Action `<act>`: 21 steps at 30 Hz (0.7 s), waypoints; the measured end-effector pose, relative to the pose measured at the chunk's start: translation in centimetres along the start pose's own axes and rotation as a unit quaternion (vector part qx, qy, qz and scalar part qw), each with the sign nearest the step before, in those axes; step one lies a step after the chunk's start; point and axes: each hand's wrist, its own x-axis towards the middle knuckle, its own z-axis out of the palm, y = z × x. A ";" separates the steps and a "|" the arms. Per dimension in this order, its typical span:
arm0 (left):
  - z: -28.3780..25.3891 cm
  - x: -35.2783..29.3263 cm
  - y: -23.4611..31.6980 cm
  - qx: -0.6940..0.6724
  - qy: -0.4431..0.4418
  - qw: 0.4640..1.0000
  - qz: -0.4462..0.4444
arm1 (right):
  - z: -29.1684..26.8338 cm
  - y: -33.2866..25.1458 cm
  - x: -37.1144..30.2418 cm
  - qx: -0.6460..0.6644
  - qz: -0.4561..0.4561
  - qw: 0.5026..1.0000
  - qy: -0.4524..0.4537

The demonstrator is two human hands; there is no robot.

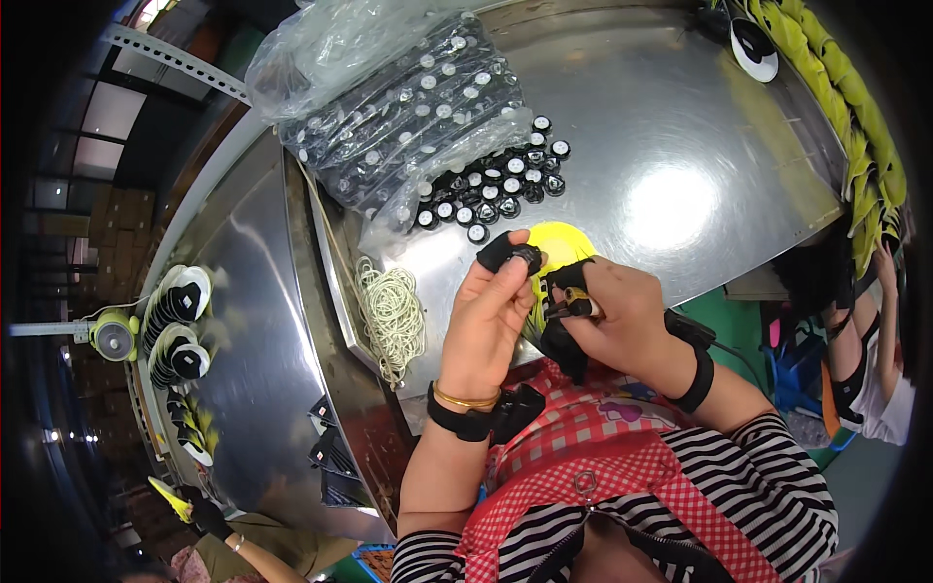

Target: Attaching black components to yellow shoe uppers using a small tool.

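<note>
I see the left hand [489, 321] pinching a small, glossy black piece [526, 256] above the near edge of the shiny metal surface [641, 107]; the right hand [627, 309], just beside it, grips a short black-and-yellow tool [580, 305]. A bright yellow rounded piece [564, 241] shows behind both. Pale coiled cord [392, 316] lies toward the near left corner.

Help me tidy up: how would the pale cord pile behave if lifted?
The pale cord pile is probably floppy, since its thin strands curl in loose loops. It may tangle or trail, because those loops overlap.
</note>
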 end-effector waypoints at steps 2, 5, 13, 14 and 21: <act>0.4 -0.2 -0.5 0.034 -0.001 0.999 0.009 | 0.2 -0.1 0.4 0.018 0.007 1.000 0.017; 0.7 -0.4 -0.4 0.057 0.013 0.997 0.047 | 0.3 0.2 0.6 0.032 0.029 0.999 0.017; 1.0 -0.8 -0.7 0.216 0.047 0.964 0.145 | 0.9 0.9 0.5 0.071 0.042 0.996 0.029; 1.1 -0.9 -0.6 0.431 0.077 0.878 0.193 | 0.6 0.6 1.1 0.122 0.057 0.989 0.052; 0.8 -1.1 -1.6 0.506 0.132 0.828 0.204 | -1.8 2.6 0.8 0.243 0.053 0.966 0.066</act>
